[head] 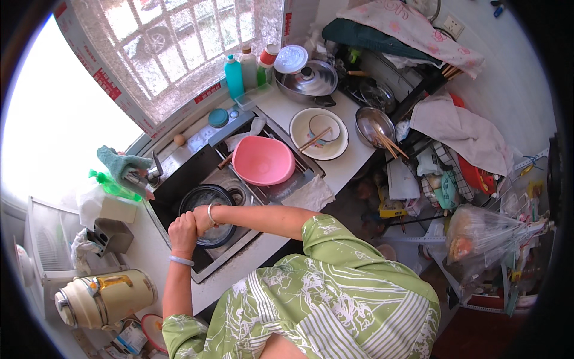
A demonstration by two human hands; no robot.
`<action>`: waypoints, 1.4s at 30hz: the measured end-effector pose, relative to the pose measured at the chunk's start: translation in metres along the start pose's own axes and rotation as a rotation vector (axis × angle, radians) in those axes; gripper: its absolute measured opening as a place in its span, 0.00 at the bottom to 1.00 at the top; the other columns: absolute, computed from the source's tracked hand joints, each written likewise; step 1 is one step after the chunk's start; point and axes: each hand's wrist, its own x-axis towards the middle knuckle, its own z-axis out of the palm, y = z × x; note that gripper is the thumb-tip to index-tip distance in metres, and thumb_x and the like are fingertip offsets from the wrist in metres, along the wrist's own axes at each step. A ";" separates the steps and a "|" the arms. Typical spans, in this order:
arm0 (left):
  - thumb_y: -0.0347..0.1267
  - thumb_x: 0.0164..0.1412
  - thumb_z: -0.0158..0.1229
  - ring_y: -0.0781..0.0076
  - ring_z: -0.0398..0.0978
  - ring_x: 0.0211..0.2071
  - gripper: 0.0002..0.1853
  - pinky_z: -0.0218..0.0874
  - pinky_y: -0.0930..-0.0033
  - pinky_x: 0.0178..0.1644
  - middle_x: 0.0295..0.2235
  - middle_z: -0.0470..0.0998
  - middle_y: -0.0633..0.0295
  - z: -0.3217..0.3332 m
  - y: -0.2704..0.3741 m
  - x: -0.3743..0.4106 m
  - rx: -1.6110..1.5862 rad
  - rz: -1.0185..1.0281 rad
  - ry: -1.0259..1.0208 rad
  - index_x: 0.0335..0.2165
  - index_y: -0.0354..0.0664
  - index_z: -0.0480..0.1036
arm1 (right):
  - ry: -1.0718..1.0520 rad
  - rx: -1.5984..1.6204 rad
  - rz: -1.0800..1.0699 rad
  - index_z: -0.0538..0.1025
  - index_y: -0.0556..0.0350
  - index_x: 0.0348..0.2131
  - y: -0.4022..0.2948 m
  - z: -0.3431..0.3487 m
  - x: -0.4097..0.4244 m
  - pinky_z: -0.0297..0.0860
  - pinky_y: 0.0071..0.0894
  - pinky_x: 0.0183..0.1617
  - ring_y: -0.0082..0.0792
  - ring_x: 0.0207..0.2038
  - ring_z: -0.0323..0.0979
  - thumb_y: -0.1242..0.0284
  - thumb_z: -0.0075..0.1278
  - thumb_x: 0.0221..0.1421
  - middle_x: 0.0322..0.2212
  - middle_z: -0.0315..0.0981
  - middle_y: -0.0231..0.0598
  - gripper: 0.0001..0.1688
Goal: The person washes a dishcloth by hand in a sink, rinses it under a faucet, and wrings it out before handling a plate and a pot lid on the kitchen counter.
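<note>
My left hand point(183, 232) and my right hand point(204, 219) meet over a dark round pan point(219, 197) in the sink point(168, 197). The fingers of both are curled, and the hands touch each other. Whether something is squeezed between them is hidden. A pale bangle circles each wrist. The pan's inside looks wet and greyish, and the drain shows beside its rim. A pink plastic bowl point(263, 160) rests on a rack over the sink's right part, with a crumpled white cloth point(309, 194) near it.
Right of the sink stand an enamel basin point(298, 121) holding a bowl and chopsticks, a metal bowl point(364, 119) with chopsticks, and a lidded pan point(287, 92). A teal cloth point(117, 164) drapes the faucet. Bottles point(234, 78) line the window; a beige thermos point(121, 294) lies at the lower left.
</note>
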 end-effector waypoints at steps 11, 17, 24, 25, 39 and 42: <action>0.34 0.46 0.55 0.49 0.75 0.26 0.08 0.66 0.55 0.30 0.22 0.75 0.49 0.022 0.022 0.005 -0.415 -0.481 -0.150 0.20 0.42 0.74 | 0.524 -0.464 -0.059 0.80 0.48 0.26 0.012 0.015 0.006 0.71 0.36 0.35 0.40 0.33 0.76 0.68 0.48 0.43 0.28 0.77 0.41 0.11; 0.31 0.43 0.57 0.52 0.76 0.29 0.08 0.65 0.61 0.29 0.24 0.74 0.44 0.061 0.006 -0.011 -0.864 -0.438 -0.226 0.24 0.39 0.76 | 0.546 -0.564 -0.176 0.80 0.49 0.23 0.014 0.027 0.017 0.71 0.36 0.32 0.39 0.31 0.76 0.68 0.46 0.44 0.25 0.77 0.40 0.11; 0.21 0.41 0.60 0.69 0.72 0.24 0.21 0.62 0.75 0.31 0.25 0.74 0.59 0.073 0.016 -0.022 -1.521 -0.748 -0.163 0.39 0.36 0.70 | 0.595 -0.353 -0.072 0.79 0.54 0.23 0.018 0.028 0.024 0.71 0.36 0.31 0.39 0.30 0.76 0.67 0.53 0.38 0.25 0.76 0.44 0.11; 0.22 0.42 0.60 0.68 0.72 0.24 0.23 0.63 0.74 0.32 0.28 0.74 0.58 0.053 0.022 -0.017 -1.332 -0.703 -0.084 0.41 0.36 0.68 | 0.571 -0.222 0.003 0.79 0.56 0.23 0.016 0.021 0.013 0.71 0.35 0.29 0.38 0.28 0.76 0.67 0.55 0.37 0.24 0.76 0.45 0.11; 0.29 0.43 0.56 0.61 0.68 0.33 0.18 0.60 0.65 0.36 0.31 0.68 0.58 -0.021 0.012 0.002 -0.327 0.104 0.276 0.38 0.42 0.70 | -0.325 0.711 -0.098 0.65 0.46 0.12 0.016 -0.007 -0.026 0.50 0.20 0.14 0.19 0.10 0.51 0.72 0.59 0.34 0.07 0.51 0.22 0.15; 0.34 0.42 0.57 0.65 0.69 0.23 0.11 0.60 0.65 0.28 0.22 0.69 0.62 -0.009 0.003 0.004 -0.142 0.084 0.187 0.28 0.44 0.69 | -0.169 0.437 0.003 0.68 0.49 0.11 0.005 -0.014 -0.027 0.58 0.25 0.14 0.25 0.11 0.59 0.69 0.61 0.32 0.09 0.60 0.29 0.14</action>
